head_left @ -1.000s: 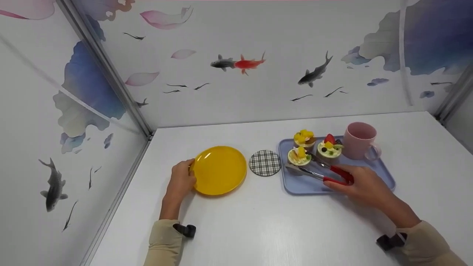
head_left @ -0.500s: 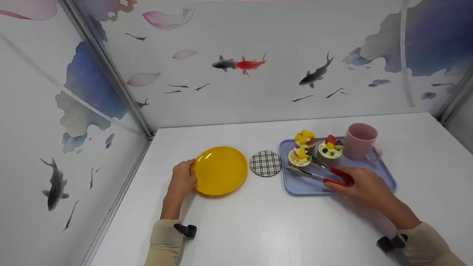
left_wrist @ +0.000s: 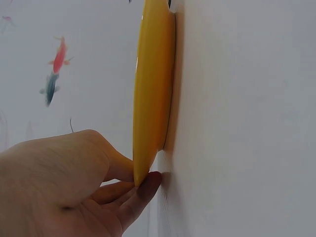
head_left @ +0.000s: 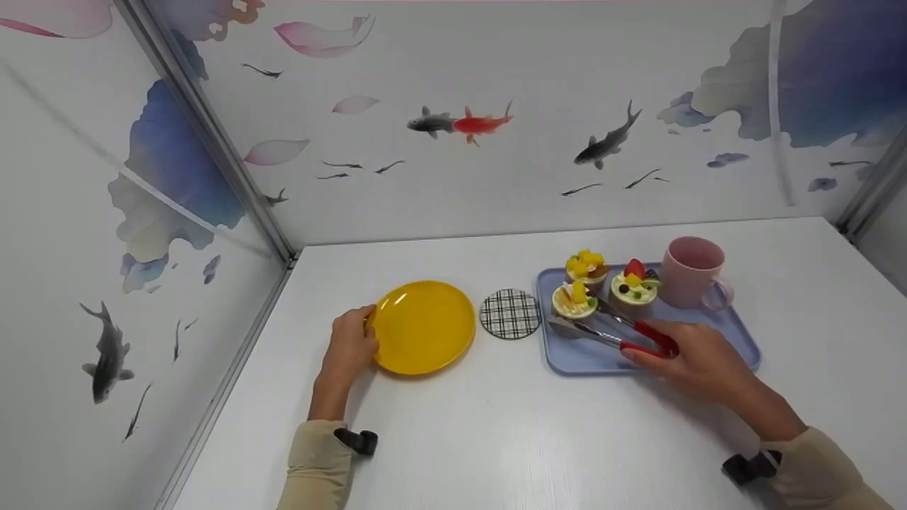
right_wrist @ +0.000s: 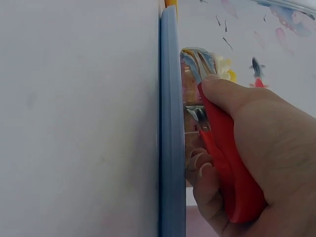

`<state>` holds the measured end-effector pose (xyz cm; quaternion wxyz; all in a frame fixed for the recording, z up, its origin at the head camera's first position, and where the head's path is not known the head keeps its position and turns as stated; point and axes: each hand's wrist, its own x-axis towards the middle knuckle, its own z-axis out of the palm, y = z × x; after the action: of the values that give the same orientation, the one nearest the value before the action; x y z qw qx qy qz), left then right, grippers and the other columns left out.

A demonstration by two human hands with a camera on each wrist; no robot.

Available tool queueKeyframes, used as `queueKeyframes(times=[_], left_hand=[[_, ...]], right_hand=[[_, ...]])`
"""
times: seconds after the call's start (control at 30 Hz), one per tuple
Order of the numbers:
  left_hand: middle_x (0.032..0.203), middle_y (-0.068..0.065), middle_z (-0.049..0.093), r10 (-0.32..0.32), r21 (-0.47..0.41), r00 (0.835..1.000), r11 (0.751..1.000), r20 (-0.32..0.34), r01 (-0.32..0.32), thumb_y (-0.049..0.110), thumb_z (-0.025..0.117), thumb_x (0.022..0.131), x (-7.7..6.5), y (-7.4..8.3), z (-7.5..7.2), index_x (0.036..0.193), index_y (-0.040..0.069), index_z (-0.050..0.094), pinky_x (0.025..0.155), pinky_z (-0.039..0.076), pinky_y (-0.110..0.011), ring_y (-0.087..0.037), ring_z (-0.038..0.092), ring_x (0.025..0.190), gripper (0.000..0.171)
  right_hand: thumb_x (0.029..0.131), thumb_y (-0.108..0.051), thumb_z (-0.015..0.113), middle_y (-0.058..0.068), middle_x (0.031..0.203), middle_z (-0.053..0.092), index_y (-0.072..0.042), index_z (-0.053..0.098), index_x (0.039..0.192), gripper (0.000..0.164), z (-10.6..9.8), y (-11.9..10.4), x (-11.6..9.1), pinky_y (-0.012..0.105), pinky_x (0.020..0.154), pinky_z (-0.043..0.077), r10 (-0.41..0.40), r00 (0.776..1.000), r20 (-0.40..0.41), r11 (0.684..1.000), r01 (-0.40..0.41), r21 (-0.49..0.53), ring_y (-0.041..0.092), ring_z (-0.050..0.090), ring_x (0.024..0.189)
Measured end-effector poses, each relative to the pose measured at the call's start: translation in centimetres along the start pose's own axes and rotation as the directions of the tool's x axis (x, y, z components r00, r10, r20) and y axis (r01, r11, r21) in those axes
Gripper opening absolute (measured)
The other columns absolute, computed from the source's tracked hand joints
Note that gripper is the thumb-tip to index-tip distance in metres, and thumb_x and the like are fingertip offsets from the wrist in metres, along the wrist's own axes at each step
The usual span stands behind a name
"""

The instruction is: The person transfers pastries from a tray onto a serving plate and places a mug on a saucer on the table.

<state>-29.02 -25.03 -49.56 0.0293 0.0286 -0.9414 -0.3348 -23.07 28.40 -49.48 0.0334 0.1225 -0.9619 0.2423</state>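
My left hand (head_left: 352, 341) pinches the left rim of a round yellow plate (head_left: 424, 327); in the left wrist view the thumb lies over the rim of the plate (left_wrist: 153, 84) and fingertips sit beneath it. My right hand (head_left: 698, 354) holds red-handled metal tongs (head_left: 648, 340) low over the blue tray (head_left: 574, 363). The arms of the tongs are spread around the front-left dessert cup (head_left: 575, 300), topped with cream and yellow fruit. Behind it is a mango-topped cup (head_left: 586, 266); to its right, a cup with a strawberry (head_left: 633, 287). The right wrist view shows the red handles (right_wrist: 224, 148) inside my curled fingers.
A pink mug (head_left: 691, 270) stands at the tray's back right corner. A round checked coaster (head_left: 510, 314) lies between plate and tray. White panels with painted fish (head_left: 606, 138) rise behind the white table (head_left: 489, 439) and along its left.
The view shifts very slightly. Both hands, the plate and the tongs keep nearly the same places.
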Motion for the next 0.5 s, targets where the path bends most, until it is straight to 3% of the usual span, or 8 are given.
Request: queueKeyframes(times=[0.5], left_hand=[[0.151, -0.024, 0.063, 0.009, -0.001, 1.0, 1.0, 0.009, -0.009, -0.01, 0.062, 0.102, -0.09, -0.04, -0.07, 0.156, -0.005, 0.053, 0.123, 0.049, -0.052, -0.035, 0.062, 0.138, 0.055]], right_hand=[[0.094, -0.054, 0.081, -0.002, 0.087, 0.066, -0.004, 0.07, 0.142, 0.07, -0.04, -0.14, -0.13, 0.021, 0.059, 0.042, -0.038, 0.999, -0.033, 0.998, 0.04, 0.052, 0.02, 0.057, 0.087]])
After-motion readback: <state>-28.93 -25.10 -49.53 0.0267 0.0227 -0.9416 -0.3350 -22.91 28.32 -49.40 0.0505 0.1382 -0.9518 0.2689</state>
